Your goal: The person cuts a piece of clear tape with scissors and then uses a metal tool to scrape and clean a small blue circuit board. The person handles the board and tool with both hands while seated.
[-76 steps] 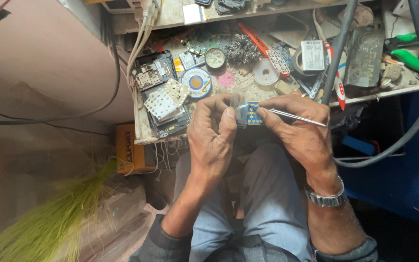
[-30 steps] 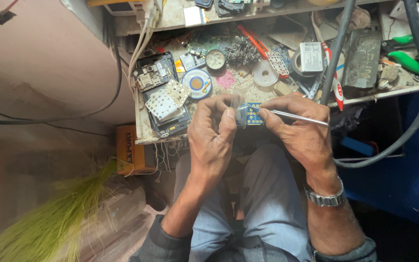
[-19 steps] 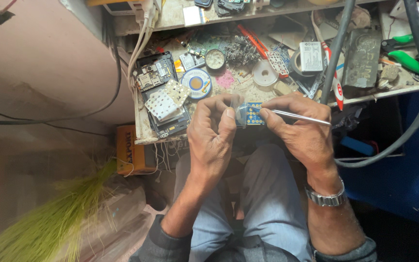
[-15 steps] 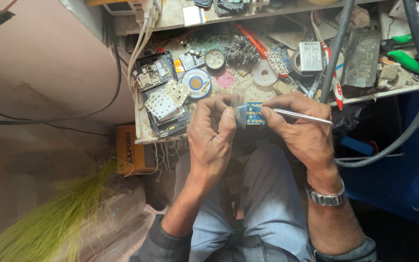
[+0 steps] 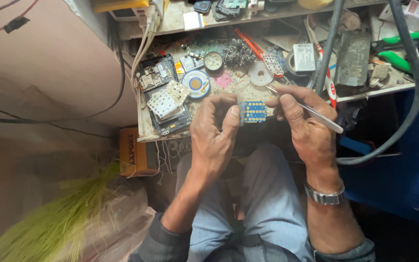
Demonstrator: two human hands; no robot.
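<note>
Left hand: the left hand [image 5: 214,133] was raised in front of the lap, its grip clamped on the left edge of a small blue rectangular circuit board dotted with yellow pads [image 5: 254,111], thumb and forefinger pinching it.
Board position: the small blue circuit board stood out to the right of the left fingertips, face up toward the camera, between the two hands and just off the near edge of the surface [image 5: 238,90].
Right hand: the right hand [image 5: 302,121] had its grip closed around a thin silver metal probe [image 5: 311,112], held like a pen; the rear end of the tool slanted down to the right past the knuckles.
Tool tip: the fine end pointed up and left, just above the board's right corner; whether it touched the board could not be told.
Wrist: a silver metal watch [image 5: 324,196] sat on the right wrist.
Surface clutter: an opened phone with bare green boards [image 5: 157,77] lay at the left, a round blue tin [image 5: 196,83] beside it, a white roll of tape [image 5: 260,73] near the middle, and red-handled pliers [image 5: 249,42] further back.
Right side: thick black cables [image 5: 327,53] crossed the surface, with green-handled tools [image 5: 403,60] beyond them.
Floor: a green bristle broom [image 5: 59,218] lay at lower left, beside an orange cardboard box [image 5: 134,153].
</note>
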